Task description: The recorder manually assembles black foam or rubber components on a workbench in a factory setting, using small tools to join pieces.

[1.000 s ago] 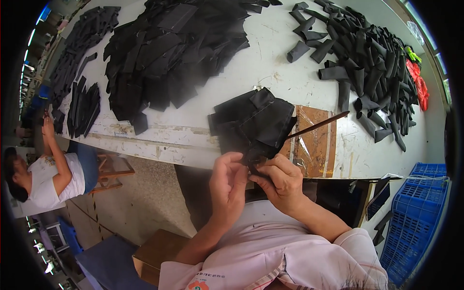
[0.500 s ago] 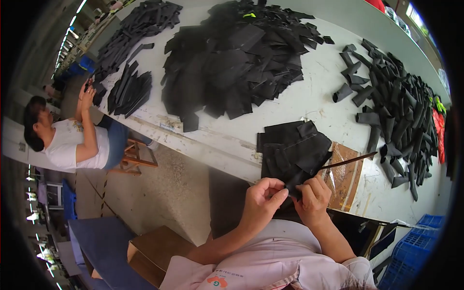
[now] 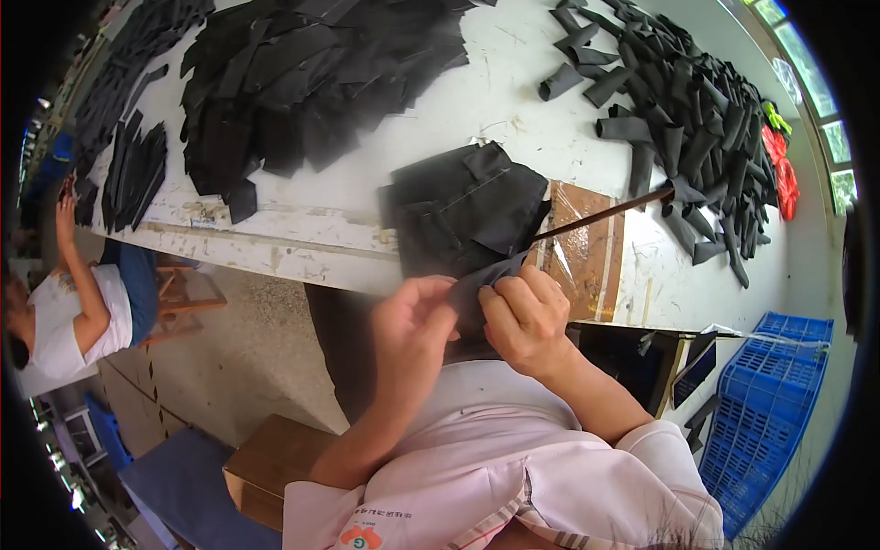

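Observation:
Both of my hands pinch one small black fabric piece (image 3: 478,284) close to my chest, at the near edge of the white worktable (image 3: 513,101). My left hand (image 3: 412,335) grips its left end and my right hand (image 3: 524,316) its right end. Just beyond my fingers lies a stack of flat black pieces (image 3: 463,206). A thin dark stick (image 3: 600,214) runs from that stack up to the right, over a brown cardboard sheet (image 3: 587,257).
A large heap of flat black pieces (image 3: 302,82) covers the table's left. Rolled black pieces (image 3: 697,128) pile at the right, with red cloth (image 3: 779,170) beyond. A blue crate (image 3: 770,403) stands at my right, a cardboard box (image 3: 266,467) below. A seated person (image 3: 69,312) works at the left.
The view has swung, so the table has shifted in the picture. My hands stay together on the black piece, still by the stack. The person at the left keeps an arm raised.

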`<state>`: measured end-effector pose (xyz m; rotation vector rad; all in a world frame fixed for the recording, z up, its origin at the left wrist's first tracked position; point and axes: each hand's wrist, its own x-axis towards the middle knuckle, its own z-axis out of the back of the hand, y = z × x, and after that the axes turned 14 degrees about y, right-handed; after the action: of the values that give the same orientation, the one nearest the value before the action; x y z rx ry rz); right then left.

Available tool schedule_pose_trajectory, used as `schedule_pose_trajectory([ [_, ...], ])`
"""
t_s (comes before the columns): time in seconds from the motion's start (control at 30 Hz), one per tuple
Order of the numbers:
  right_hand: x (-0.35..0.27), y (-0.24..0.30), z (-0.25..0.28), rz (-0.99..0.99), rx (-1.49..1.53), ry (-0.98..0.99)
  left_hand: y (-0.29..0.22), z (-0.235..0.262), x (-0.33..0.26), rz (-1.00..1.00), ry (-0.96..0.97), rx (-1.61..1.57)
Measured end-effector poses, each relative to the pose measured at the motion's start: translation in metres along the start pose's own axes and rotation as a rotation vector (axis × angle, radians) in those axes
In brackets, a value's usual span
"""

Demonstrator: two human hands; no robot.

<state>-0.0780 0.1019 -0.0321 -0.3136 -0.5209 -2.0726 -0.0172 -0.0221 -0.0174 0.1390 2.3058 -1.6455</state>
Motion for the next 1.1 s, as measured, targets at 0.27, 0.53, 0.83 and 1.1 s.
schedule_pose_trajectory([
  [0.27,-0.026,0.000,0.009,-0.028,0.061,0.067,0.012,-0.012,-0.002,-0.045,-0.021,0.255],
  [0.53,-0.031,0.008,0.038,-0.334,0.705,0.146,0.014,-0.012,-0.014,-0.243,0.047,0.411],
  [0.83,-0.023,0.016,0.016,-0.189,0.446,-0.061,0.028,-0.017,-0.015,-0.453,-0.069,0.709],
  [1.1,-0.026,0.004,0.000,-0.279,0.442,-0.036,0.009,-0.010,-0.002,-0.021,-0.034,0.005],
])
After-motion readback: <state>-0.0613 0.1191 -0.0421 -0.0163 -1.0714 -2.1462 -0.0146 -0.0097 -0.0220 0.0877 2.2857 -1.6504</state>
